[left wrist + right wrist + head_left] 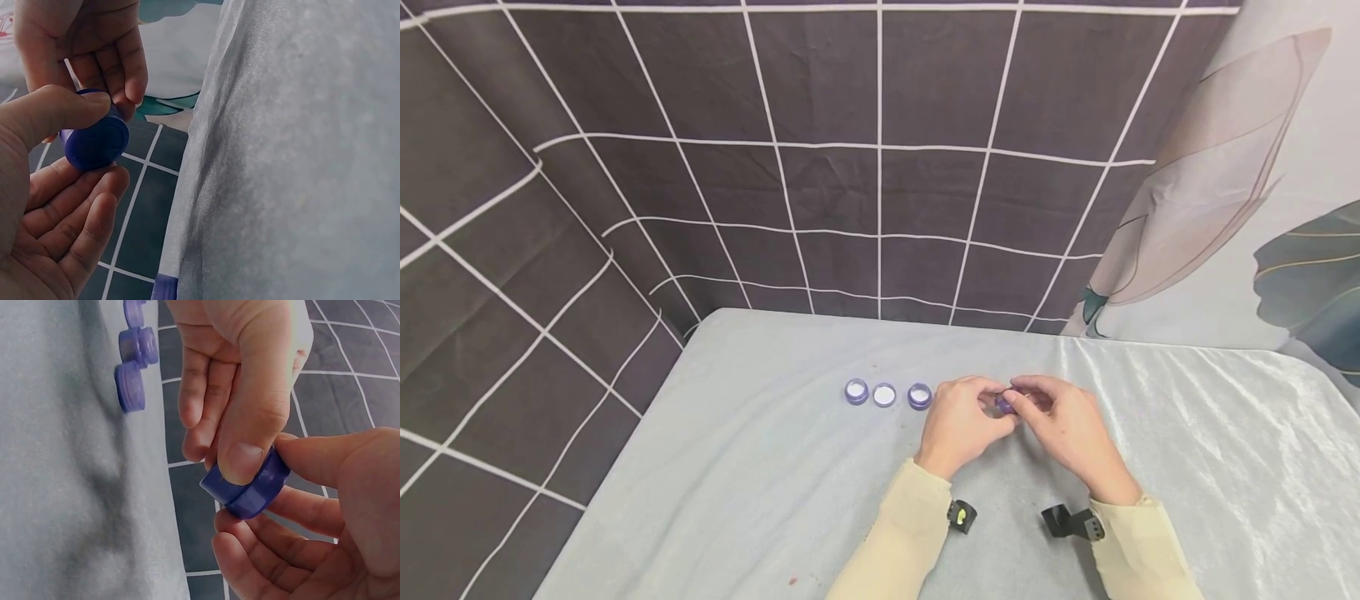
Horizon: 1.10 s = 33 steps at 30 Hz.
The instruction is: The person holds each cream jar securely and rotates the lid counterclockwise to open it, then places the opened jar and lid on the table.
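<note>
Both hands meet over the right part of the table and hold one small purple round jar [1004, 404] between them, raised off the cloth. My left hand [964, 421] pinches one end of it, its thumb lying across the side in the left wrist view. The thumb and a finger of my right hand [1070, 423] grip the other end, which shows as a wider band in the right wrist view. One flat round face of the jar [97, 147] is turned toward the left wrist camera. The remaining fingers of both hands curve loosely beneath or beside it.
Left of the hands, a purple jar [920, 397], a flat purple-rimmed disc [884, 395] and another purple jar [856, 392] stand in a row, pale on top. A grey velvety cloth [737, 467] covers the table. Dark tile-patterned fabric [820, 192] hangs behind.
</note>
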Each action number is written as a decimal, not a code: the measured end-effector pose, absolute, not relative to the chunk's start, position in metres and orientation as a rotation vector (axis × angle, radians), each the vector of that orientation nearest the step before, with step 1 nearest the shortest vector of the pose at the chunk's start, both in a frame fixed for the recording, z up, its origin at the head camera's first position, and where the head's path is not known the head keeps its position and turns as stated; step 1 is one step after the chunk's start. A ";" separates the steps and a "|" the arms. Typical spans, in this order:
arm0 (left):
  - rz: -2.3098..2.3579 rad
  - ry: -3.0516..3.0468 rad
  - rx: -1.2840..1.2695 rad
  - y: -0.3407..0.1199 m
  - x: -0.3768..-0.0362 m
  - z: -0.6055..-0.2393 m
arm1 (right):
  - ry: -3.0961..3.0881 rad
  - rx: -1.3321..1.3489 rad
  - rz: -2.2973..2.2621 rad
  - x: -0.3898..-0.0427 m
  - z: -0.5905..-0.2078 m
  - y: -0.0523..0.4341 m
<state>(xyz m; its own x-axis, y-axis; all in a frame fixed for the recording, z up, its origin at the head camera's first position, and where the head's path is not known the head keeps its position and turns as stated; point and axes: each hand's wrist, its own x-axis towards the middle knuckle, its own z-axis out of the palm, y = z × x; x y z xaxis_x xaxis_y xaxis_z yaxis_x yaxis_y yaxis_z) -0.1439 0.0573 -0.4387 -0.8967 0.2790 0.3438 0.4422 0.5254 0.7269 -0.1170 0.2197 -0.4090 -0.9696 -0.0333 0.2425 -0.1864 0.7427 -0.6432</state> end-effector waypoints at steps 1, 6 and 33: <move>-1.310 -2.578 -0.617 0.057 -0.144 -0.439 | -2.729 0.179 1.047 -0.117 -0.409 0.220; -1.311 -2.576 -0.623 0.058 -0.144 -0.440 | -2.731 0.202 1.059 -0.117 -0.408 0.221; -1.324 -2.596 -0.611 0.058 -0.146 -0.439 | -2.728 0.239 1.052 -0.117 -0.409 0.222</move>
